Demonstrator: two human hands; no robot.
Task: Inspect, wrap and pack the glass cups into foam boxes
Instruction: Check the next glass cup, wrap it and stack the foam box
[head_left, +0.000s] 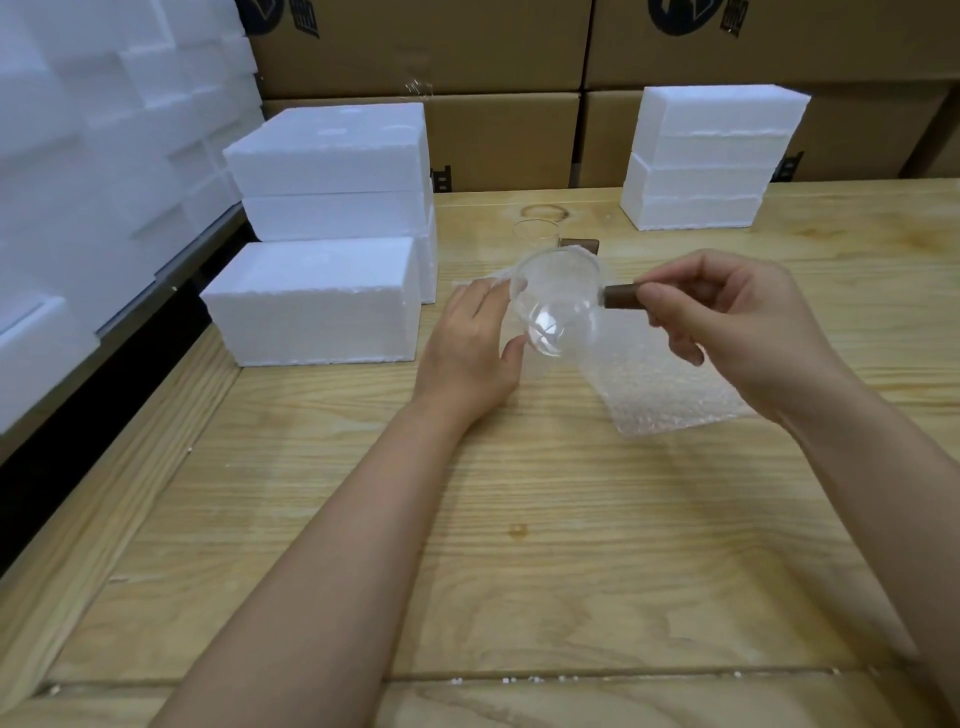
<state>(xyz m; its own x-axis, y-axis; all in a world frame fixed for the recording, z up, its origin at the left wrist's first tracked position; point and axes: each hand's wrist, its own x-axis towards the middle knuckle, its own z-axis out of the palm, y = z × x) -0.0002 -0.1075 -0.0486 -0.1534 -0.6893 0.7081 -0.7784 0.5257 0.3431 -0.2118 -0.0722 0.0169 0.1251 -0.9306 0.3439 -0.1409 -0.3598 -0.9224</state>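
A foam box (311, 301) lies at left on the wooden table (467, 545). Right of it the left hand (467, 343), fingers loosely straight, touches the glass cup (556, 306), which is held tilted above mid-table. The right hand (727, 322) pinches its brown handle (621, 297) over the bubble wrap (660, 384).

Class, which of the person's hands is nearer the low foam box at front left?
Left. The left hand is just right of the foam box, beside the cup; the right hand is beyond the cup, pinching its handle.

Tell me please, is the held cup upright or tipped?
Tipped: the glass cup shows rim and base face-on; right hand pinches its handle.
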